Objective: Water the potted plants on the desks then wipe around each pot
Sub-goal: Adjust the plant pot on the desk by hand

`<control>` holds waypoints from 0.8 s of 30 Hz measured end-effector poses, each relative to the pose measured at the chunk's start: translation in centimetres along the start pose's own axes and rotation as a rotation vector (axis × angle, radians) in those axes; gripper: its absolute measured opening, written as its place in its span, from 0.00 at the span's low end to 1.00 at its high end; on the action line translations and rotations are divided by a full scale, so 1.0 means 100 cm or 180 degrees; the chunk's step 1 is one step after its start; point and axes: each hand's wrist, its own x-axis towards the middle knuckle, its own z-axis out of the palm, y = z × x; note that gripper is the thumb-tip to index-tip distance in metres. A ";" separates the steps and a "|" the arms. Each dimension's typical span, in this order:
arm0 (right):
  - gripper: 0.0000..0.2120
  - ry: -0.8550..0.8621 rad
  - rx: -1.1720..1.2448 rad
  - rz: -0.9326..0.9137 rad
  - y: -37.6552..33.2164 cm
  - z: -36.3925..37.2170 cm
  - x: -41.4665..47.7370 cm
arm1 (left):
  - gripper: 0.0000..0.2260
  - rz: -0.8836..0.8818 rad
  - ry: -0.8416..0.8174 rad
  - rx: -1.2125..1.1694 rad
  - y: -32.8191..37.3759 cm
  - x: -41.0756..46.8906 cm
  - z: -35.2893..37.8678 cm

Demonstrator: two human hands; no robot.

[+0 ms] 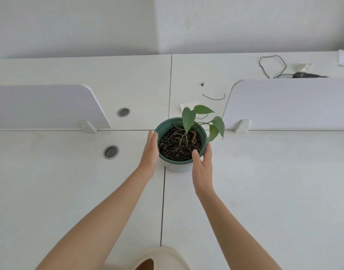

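Potted plant (179,143), green pot of dark soil with a few heart-shaped leaves, upright on the white tabletop (264,172) at the meeting of the desk seams, between two low white dividers (46,106). Left hand (150,151) flat, fingers straight, laid against the pot's left wall. Right hand (203,166) at the near right side, thumb over the rim, fingers on the outer wall, apparently gripping the pot. Two round cable grommets (110,152) to the left; black cord (272,65) well behind on the far desk.
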 end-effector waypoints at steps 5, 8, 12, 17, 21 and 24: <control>0.22 -0.0270 -0.0173 0.0051 -0.011 -0.008 0.019 | 0.27 0.0036 0.0206 0.0040 -0.004 -0.016 0.012; 0.23 -0.0580 -0.0528 0.0205 -0.015 -0.014 0.035 | 0.28 -0.0074 0.0275 0.0029 -0.007 -0.026 0.015; 0.28 -0.0720 -0.0802 0.0468 -0.024 -0.027 0.029 | 0.31 -0.0432 0.0286 0.0138 0.005 -0.045 -0.002; 0.23 -0.0624 -0.1018 0.0457 -0.035 -0.055 -0.033 | 0.18 0.0136 0.0566 -0.0298 0.024 -0.116 -0.055; 0.10 -0.0753 -0.1056 0.0480 -0.034 -0.082 -0.102 | 0.09 0.0868 0.1148 -0.0367 0.005 -0.189 -0.091; 0.10 -0.0716 -0.1053 0.0488 -0.030 -0.093 -0.152 | 0.14 0.1000 0.1559 -0.0428 -0.032 -0.227 -0.106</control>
